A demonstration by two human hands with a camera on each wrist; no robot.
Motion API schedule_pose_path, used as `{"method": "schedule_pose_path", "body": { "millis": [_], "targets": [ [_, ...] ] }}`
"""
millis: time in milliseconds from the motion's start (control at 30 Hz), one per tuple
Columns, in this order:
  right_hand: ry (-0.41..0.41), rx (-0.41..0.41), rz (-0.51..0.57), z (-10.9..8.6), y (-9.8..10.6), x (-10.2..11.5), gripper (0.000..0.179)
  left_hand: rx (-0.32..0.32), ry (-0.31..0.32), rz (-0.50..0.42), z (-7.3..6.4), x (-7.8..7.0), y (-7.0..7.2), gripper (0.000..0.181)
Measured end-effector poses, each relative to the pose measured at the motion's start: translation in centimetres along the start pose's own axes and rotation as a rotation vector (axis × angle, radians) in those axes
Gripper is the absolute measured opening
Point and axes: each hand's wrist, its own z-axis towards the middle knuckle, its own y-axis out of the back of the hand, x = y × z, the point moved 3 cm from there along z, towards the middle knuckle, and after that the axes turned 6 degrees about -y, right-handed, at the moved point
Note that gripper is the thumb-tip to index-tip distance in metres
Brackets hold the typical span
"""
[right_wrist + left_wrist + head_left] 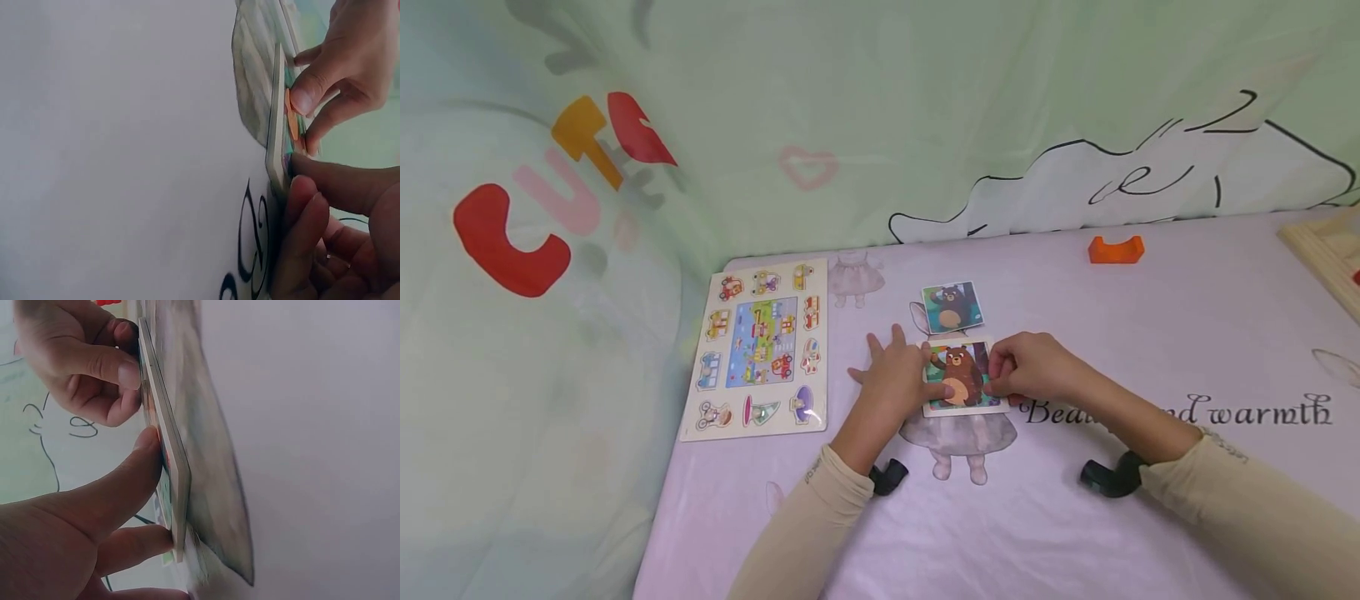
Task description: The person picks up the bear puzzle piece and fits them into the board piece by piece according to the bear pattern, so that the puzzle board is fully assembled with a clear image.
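Observation:
A square bear puzzle board (958, 375) lies on the cloth between both hands. My left hand (891, 375) reaches over its left side, thumb pressed on the bear's belly, index finger at the edge and the others spread. With curled fingers, my right hand (1037, 367) pinches the board's right edge, its thumb on the picture. The right wrist view shows an orange piece (291, 115) standing slightly raised under the left thumb. A matching bear picture card (952, 307) lies just behind the board. From the left wrist, the board (165, 431) appears edge-on.
At the left lies a vehicle puzzle board (760, 412). An orange block with a notch (1116, 250) sits at the back right, and a wooden tray (1318, 258) reaches in at the right edge. Black curved parts (1105, 478) show beside the wrists. Curtains hang behind and left.

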Motion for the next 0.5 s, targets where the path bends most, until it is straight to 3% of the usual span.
{"method": "schedule_pose_path", "body": {
  "millis": [200, 367, 433, 500],
  "targets": [
    [0.047, -0.006, 0.022, -0.3, 0.5, -0.9, 0.029, -0.068, -0.021, 0.038, -0.4, -0.4, 0.1, 0.068],
    [0.125, -0.022, -0.035, -0.3, 0.5, -1.3, 0.033, -0.180, -0.118, 0.180, -0.9, -1.5, 0.4, 0.063],
    [0.141, -0.019, -0.050, -0.2, 0.4, -1.2, 0.032, -0.180, -0.174, 0.182, -0.8, -1.8, 0.3, 0.054],
    [0.150, -0.011, -0.058, -0.2, 0.4, -1.2, 0.032, -0.137, -0.222, 0.109, -0.5, -1.9, -0.2, 0.039]
  ]
}}
